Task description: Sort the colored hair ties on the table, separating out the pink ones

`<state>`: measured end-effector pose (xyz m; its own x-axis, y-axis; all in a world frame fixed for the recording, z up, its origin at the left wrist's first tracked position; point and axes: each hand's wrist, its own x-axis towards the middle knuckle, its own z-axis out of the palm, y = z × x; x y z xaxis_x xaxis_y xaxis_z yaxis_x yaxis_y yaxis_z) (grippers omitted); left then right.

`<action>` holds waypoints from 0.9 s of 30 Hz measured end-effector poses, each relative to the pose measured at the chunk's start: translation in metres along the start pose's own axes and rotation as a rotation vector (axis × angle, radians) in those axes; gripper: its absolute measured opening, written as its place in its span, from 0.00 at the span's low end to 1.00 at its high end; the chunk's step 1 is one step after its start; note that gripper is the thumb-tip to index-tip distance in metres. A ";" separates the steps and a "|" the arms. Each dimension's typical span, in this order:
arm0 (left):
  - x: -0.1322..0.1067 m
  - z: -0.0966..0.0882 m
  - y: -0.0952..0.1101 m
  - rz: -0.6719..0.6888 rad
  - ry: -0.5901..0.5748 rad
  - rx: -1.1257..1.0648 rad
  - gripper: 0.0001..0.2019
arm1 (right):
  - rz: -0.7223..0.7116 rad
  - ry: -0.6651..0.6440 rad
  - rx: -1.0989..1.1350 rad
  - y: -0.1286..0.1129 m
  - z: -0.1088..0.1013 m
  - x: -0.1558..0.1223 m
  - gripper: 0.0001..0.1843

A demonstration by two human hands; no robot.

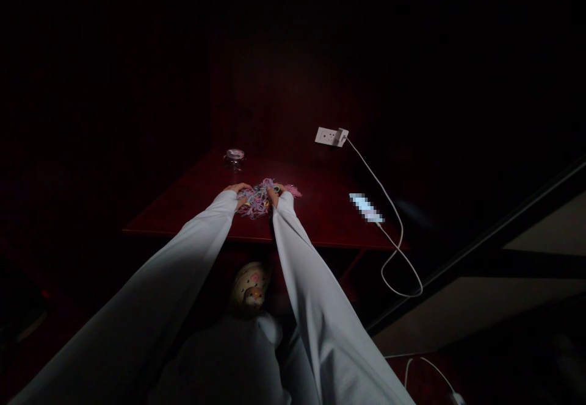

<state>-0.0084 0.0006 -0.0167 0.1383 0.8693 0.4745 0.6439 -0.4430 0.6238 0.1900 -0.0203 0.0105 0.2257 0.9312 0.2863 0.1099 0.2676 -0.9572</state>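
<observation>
A loose tangle of thin pastel strings [257, 202], pink, lilac, yellow and green, lies on the dark red table. At its left side my left hand [238, 191] is curled with the thumb and fingers round the strings. My right hand [276, 195] grips the other side, its thumb against the strings and a small greenish loop near the fingers. A separate bunch of pink strings [293, 191] shows just right of my right hand. The room is dim, so fine detail between the fingers is hard to see.
A clear jar with a pale lid [235, 155] stands at the table's back left. On the right lies a lit phone [366, 208]; its white cable [389, 193] loops over the table edge to a wall socket [327, 136]. Below the table edge is a patterned shoe [251, 277].
</observation>
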 end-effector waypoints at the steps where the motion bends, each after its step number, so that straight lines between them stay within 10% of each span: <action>1: 0.000 -0.001 0.001 -0.023 -0.012 -0.038 0.19 | 0.013 0.003 0.003 -0.001 -0.001 -0.001 0.10; 14: 0.008 0.004 0.002 -0.166 0.164 -0.380 0.15 | -0.005 -0.115 -0.073 0.001 -0.003 -0.005 0.05; 27: 0.012 0.007 0.003 -0.150 0.211 -0.496 0.25 | -0.197 -0.272 -0.534 -0.004 -0.006 -0.007 0.20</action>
<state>0.0005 0.0114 -0.0135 -0.1139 0.8905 0.4404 0.2063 -0.4125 0.8873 0.1939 -0.0295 0.0128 -0.0949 0.9253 0.3671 0.6084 0.3458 -0.7143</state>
